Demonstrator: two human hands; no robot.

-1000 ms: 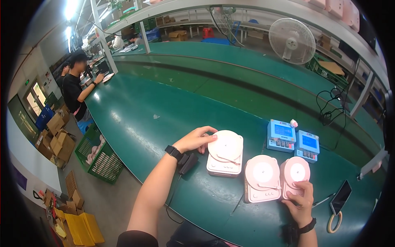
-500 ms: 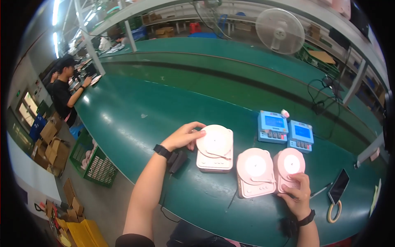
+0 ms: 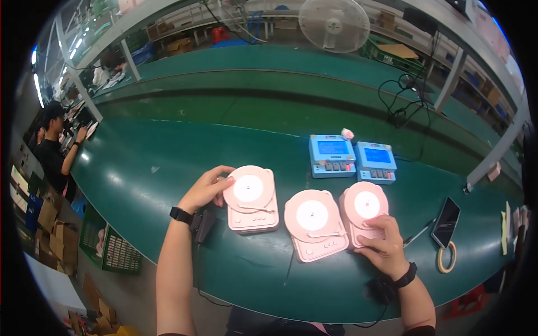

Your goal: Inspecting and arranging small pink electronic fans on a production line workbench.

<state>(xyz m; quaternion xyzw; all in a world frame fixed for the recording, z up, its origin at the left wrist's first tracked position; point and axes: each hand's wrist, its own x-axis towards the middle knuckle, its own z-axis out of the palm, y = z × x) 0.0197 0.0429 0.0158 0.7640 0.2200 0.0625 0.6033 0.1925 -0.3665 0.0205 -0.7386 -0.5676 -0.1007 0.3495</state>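
Note:
Three pink toy record players, each with a round platter, a white disc and a small tone arm, lie face up on the green table. My left hand (image 3: 206, 189) grips the upper left edge of the left record player (image 3: 252, 219), thumb on its platter. At the right, my right hand (image 3: 386, 246) holds the lower right side of the right record player (image 3: 363, 190), thumb and fingers around its corner. Between them is the middle record player (image 3: 314, 243), slightly turned, close beside the right one and touched by neither hand.
Two blue boxes with screens, a left one (image 3: 330, 157) and a right one (image 3: 375, 159), stand behind the record players. A black corded block (image 3: 203, 225) lies by my left wrist. On the right are a phone (image 3: 446, 221), a tape roll (image 3: 446, 259) and a pen (image 3: 419, 233).
The whole scene has shifted left and slightly up in the picture as my head turned right. Both hands keep hold of the same record players.

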